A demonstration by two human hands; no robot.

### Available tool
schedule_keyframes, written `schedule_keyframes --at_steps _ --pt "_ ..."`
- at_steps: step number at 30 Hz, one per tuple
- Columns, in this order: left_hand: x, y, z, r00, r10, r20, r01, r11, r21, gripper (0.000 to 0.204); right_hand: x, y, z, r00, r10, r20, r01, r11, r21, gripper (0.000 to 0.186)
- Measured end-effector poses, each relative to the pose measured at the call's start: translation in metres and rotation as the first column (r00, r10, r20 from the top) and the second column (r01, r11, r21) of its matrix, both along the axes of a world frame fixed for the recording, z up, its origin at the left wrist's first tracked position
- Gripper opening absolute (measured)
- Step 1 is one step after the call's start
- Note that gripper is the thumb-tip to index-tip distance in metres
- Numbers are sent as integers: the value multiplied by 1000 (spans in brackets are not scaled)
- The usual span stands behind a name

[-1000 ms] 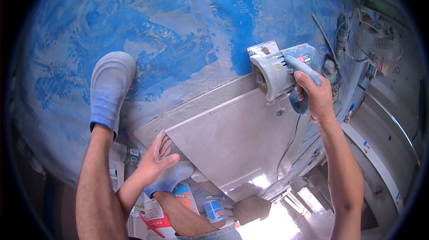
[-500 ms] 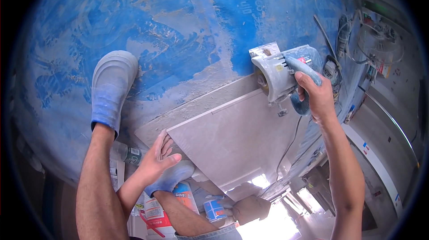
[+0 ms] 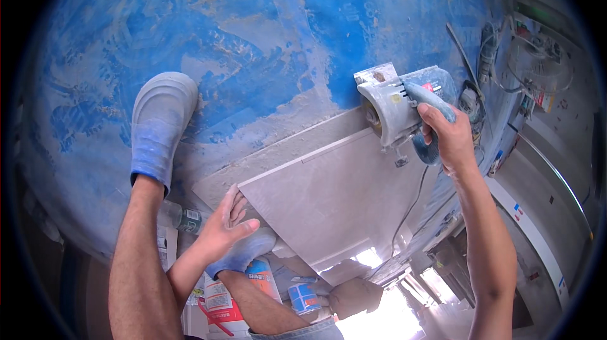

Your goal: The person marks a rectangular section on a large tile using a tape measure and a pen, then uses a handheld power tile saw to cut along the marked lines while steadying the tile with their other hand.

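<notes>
My right hand (image 3: pixel 446 132) is wrapped round the handle of a dusty corded circular saw (image 3: pixel 404 103). The saw rests over the far right part of a large pale tile (image 3: pixel 329 197), its base plate reaching past the tile's far edge. A dark cord (image 3: pixel 415 197) runs from the saw across the tile. At the tile's left corner, my left hand (image 3: pixel 229 223) has its fingers stretched out, touching the edge, with the thumb apart. Beneath the tile lies another grey slab (image 3: pixel 278 156), showing as a strip along its far side.
A dusty blue floor covering (image 3: pixel 253 74) spreads ahead, with my booted foot (image 3: pixel 163 125) on it. Near my left hand lies a clear bottle (image 3: pixel 183 218). Bags (image 3: pixel 221 305) and a blue-and-white can (image 3: pixel 305 299) stand close by. Tools and cables (image 3: pixel 487 61) lie at the right.
Almost nothing differs. The whole view has shifted very slightly; both hands and the saw keep their places on the tile.
</notes>
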State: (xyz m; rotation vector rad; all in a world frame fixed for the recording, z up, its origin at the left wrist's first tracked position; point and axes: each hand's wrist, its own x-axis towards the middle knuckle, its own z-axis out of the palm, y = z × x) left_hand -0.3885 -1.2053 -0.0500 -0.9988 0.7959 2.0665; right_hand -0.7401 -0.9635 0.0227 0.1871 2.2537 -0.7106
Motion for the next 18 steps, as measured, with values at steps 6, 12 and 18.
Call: schedule_keyframes --at_steps 6,12,18 --pt "-2 0 1 1000 17 -4 -17 999 36 105 1 -7 21 993 -116 -33 112 989 -96 34" --pt "3 1 -4 1000 -16 -26 15 1000 -12 104 10 -27 50 986 -162 46 167 977 -135 44" --pt "3 0 -5 1000 -14 -20 14 1000 -22 105 50 -56 44 976 -191 105 207 963 -172 47"
